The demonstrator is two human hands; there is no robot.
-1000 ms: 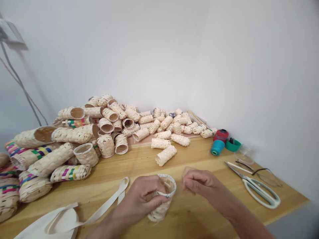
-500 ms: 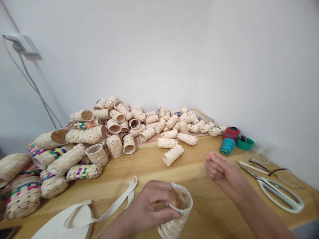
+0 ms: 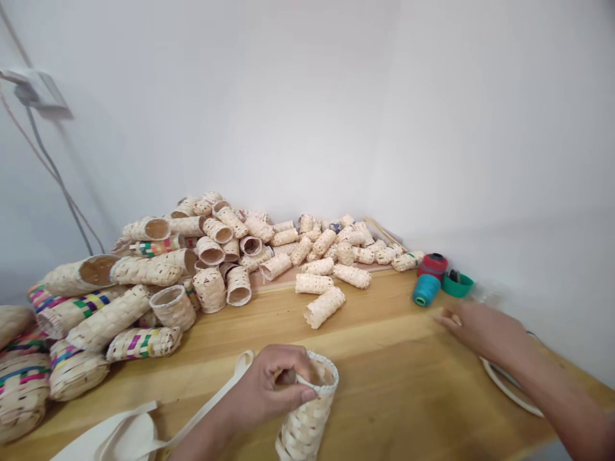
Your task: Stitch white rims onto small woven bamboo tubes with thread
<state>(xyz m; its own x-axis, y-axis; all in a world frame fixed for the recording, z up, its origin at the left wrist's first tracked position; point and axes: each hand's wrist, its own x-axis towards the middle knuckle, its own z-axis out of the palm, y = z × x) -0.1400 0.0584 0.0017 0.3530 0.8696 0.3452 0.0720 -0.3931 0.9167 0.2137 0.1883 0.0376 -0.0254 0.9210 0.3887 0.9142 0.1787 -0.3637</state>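
Observation:
My left hand (image 3: 283, 384) is closed on the rim of a small woven basket (image 3: 307, 416), thumb outside and fingers inside the mouth. The basket is pale, tube-shaped and slightly tilted, with white binding around its edge. Out to the right, my right hand (image 3: 473, 326) is held above the table with its fingers bent together. What they pinch, if anything, is too small to make out. Beneath that hand and forearm lie the scissors, mostly hidden, with one white handle loop (image 3: 512, 390) showing.
A large heap of woven baskets (image 3: 206, 256) lies along the wall at left and centre. Beyond my right hand are a blue thread spool (image 3: 426, 290), a red spool (image 3: 432, 264) and a green bowl (image 3: 457, 283). A white strap roll (image 3: 120, 435) sits at front left.
My right hand has swung right and now covers much of the scissors. My left hand keeps its hold on the basket, which has shifted slightly left in view along with the whole scene.

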